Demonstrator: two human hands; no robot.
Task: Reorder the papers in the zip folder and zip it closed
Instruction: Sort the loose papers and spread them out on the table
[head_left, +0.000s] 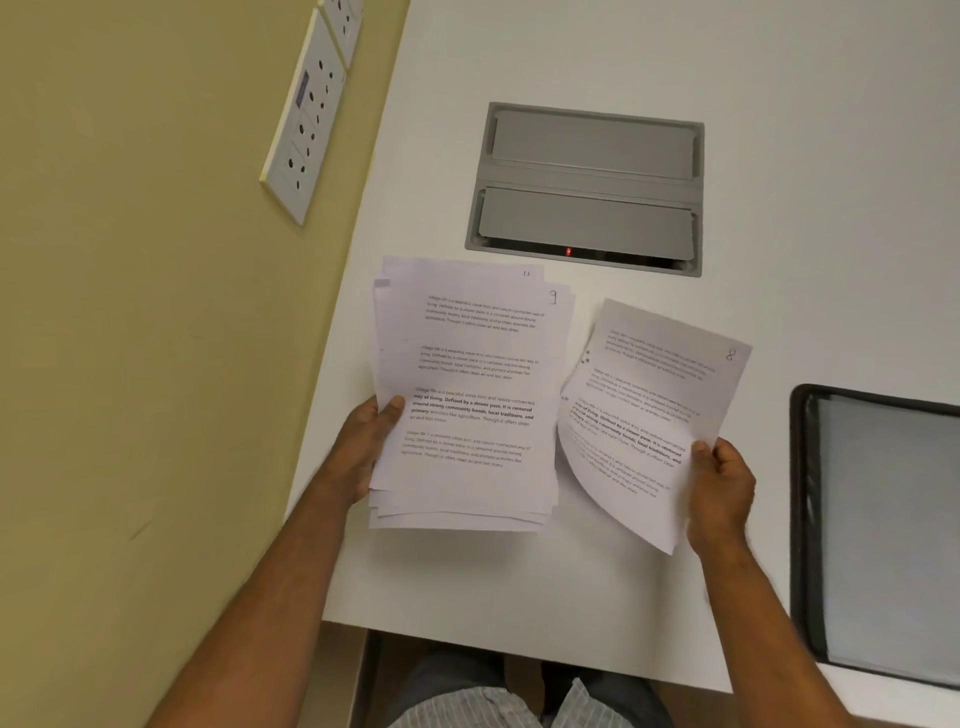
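My left hand grips the left edge of a stack of printed papers, thumb on top; the top sheet is marked 9 in its upper right corner. My right hand pinches the lower right edge of a single printed sheet marked 8, which curls and tilts to the right of the stack. The zip folder, clear with a black zipped border, lies flat on the white table at the right edge of view, apart from both hands.
A grey cable hatch with a small red light is set into the table just behind the papers. A yellow wall with a white socket panel runs along the left. The table's front edge is near my lap.
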